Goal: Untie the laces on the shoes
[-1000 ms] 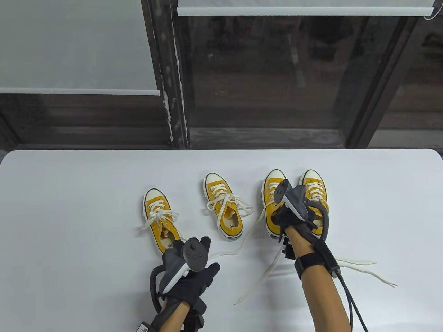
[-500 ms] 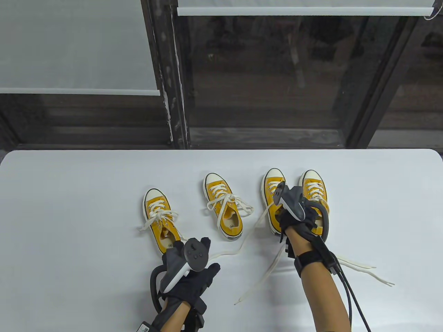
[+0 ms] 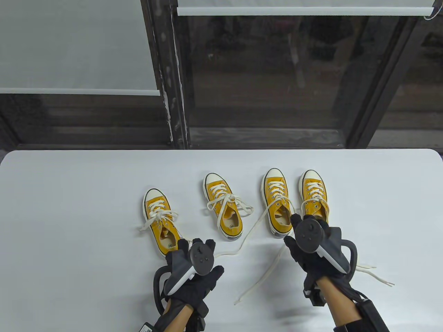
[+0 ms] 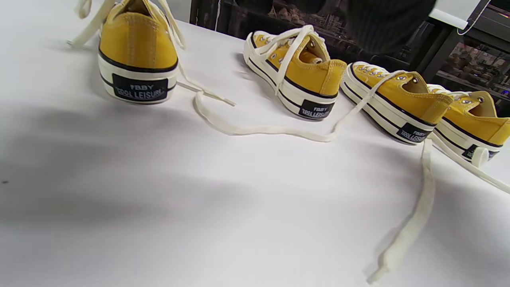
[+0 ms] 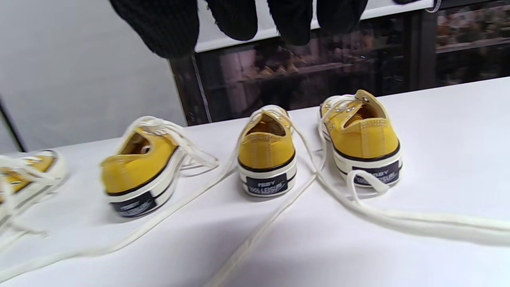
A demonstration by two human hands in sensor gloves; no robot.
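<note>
Four yellow canvas shoes stand in a row on a white table (image 3: pixel 69 193), toes pointing away from the person, with both gloved hands hovering just behind their heels.

The two shoes ahead of the right hand (image 3: pixel 313 247) look already untied: shoe three (image 3: pixel 276 204) and shoe four (image 3: pixel 314 195) trail long loose laces (image 3: pixel 258 282) across the table, between the hands and out past the right wrist. The two shoes ahead of the left hand (image 3: pixel 193 273) still carry bows: shoe one (image 3: pixel 161 221), just beyond the left fingertips, and shoe two (image 3: pixel 223 207), between the hands and a little farther off.

The laces are flat, cream and cotton-like; they look soft, limp and light, likely to slide freely once a knot gives. The shoes themselves seem light with grippy rubber soles, though a hard tug might drag one. The best hold is probably a free lace tip hanging from a bow, pinched and pulled away from the knot, perhaps with the other hand steadying the heel.

The left hand floats above the table with fingers spread, holding nothing and touching nothing that can be seen. The right hand also hangs with fingers (image 5: pixel 293 20) loosely extended and apart, empty, near the heels of shoes three and four without touching them. A tracker sits on the back of each hand.
</note>
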